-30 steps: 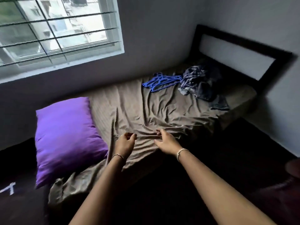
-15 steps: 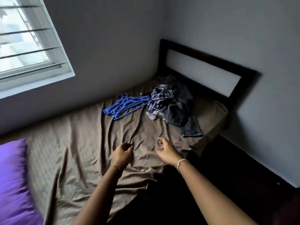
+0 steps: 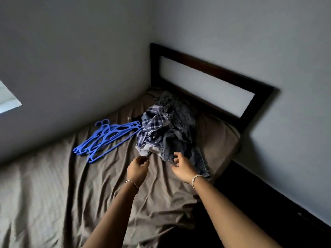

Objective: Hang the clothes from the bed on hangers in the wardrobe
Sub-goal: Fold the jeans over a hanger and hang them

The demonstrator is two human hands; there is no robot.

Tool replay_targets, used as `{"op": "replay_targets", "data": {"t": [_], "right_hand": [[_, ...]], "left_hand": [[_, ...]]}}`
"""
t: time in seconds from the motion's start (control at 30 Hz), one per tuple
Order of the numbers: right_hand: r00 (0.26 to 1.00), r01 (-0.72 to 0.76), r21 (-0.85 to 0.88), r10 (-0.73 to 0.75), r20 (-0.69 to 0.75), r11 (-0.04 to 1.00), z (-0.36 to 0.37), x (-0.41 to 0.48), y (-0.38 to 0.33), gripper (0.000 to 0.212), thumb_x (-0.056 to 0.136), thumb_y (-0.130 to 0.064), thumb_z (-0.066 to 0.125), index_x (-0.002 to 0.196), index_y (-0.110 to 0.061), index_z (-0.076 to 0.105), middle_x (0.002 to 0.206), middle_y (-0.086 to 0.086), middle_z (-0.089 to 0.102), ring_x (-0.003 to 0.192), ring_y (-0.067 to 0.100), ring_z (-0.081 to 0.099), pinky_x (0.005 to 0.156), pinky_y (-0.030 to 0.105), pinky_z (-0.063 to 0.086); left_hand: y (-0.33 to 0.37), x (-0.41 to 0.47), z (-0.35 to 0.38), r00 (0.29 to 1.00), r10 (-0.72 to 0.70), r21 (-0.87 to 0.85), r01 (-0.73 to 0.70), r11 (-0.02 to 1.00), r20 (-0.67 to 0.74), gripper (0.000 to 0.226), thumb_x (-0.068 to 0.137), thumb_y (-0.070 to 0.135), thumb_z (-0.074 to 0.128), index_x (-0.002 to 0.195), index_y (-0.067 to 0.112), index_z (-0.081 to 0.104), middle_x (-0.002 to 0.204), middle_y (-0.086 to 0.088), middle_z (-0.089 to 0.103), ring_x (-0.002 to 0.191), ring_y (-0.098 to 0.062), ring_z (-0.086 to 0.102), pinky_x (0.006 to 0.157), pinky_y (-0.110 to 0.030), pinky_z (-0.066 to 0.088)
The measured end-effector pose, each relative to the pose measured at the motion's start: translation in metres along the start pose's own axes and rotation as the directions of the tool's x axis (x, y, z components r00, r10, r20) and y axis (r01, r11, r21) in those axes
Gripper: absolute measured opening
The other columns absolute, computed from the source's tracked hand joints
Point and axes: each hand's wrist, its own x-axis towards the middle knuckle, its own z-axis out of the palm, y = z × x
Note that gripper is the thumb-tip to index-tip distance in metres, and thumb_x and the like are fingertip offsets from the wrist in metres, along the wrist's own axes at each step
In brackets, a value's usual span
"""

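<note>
Gripping nothing yet with either hand. Left hand (image 3: 137,170) loosely curled, thumb close to the fingertips, hovering over the wrinkled brown bedsheet (image 3: 53,194) just short of the pale hem at the bottom of the pile. Right hand (image 3: 184,167) a bit looser, fingers half spread, tips right at the edge of the faded blue denim jeans (image 3: 180,145). Touching or just above, can't tell tbh.

Further up the bed, the rumpled heap of clothes (image 3: 166,129), tucked in near the corner. Blue-and-white plaid shirt (image 3: 152,126) on the left side of it, jeans on the right, one leg trailing down toward the near edge. Some pale lettering on a dark strip of the plaid shirt, way too small and blurry to read. Off to the left, a bundle of bright blue plastic hangers (image 3: 105,138) lying flat on the sheet, far end right up against the plaid.

Behind all that, the dark wooden open-frame headboard (image 3: 215,72) against the grey wall.

Compared to half a second ago: hands up from mid-sheet to right beside the heap. Purple pillow out of view now, window (image 3: 7,99) down to a sliver at the left edge.
</note>
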Motion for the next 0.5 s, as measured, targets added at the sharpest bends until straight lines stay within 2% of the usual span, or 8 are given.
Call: {"op": "replay_targets", "data": {"t": [0.07,0.17,0.3,0.43,0.5], "right_hand": [[0.999,-0.043,-0.016,0.043,0.017,0.999,-0.015,0.029,0.004,0.061,0.092,-0.02,0.058,0.145,-0.015,0.03,0.124,0.004,0.056,0.115,0.027,0.056,0.102,0.042,0.043],[0.997,-0.068,-0.071,0.07,0.026,0.995,-0.042,0.067,0.008,0.066,0.093,-0.02,0.059,0.149,-0.013,0.025,0.138,0.009,0.05,0.123,0.024,0.052,0.104,0.032,0.039],[0.997,-0.082,-0.099,0.08,-0.024,0.992,-0.074,0.12,0.014,0.062,0.094,-0.025,0.058,0.148,-0.016,0.029,0.147,0.008,0.041,0.13,0.025,0.047,0.106,0.032,0.037],[0.996,-0.086,-0.174,0.085,-0.015,0.981,-0.097,0.173,0.023,0.059,0.093,-0.028,0.058,0.146,-0.018,0.034,0.146,0.009,0.041,0.133,0.029,0.042,0.109,0.034,0.033],[0.997,-0.072,-0.211,0.072,-0.006,0.975,-0.107,0.2,0.027,0.056,0.092,-0.028,0.058,0.144,-0.018,0.038,0.144,0.01,0.042,0.132,0.03,0.041,0.108,0.034,0.032]], "left_hand": [[0.012,0.033,0.012,1.0,-0.018,0.004,0.018,1.0,0.006,0.017,0.089,0.014,0.061,0.103,0.01,0.07,0.096,-0.005,0.07,0.094,-0.022,0.065,0.08,-0.03,0.047],[0.032,0.073,0.027,0.999,-0.033,0.024,0.032,0.999,0.03,0.015,0.088,0.018,0.061,0.101,0.015,0.07,0.097,-0.004,0.072,0.095,-0.021,0.066,0.086,-0.034,0.05],[0.063,0.127,0.049,0.999,-0.019,0.048,0.017,0.999,0.039,0.014,0.09,0.018,0.059,0.1,0.016,0.069,0.096,-0.002,0.069,0.092,-0.022,0.064,0.081,-0.032,0.048],[0.086,0.167,0.074,0.998,-0.031,0.068,0.028,0.997,0.046,0.015,0.091,0.02,0.059,0.103,0.014,0.068,0.093,0.002,0.066,0.091,-0.016,0.061,0.076,-0.023,0.039],[0.092,0.185,0.086,0.998,-0.035,0.064,0.032,0.997,0.051,0.015,0.091,0.021,0.061,0.103,0.014,0.068,0.095,0.0,0.069,0.091,-0.016,0.062,0.074,-0.023,0.039]]}}
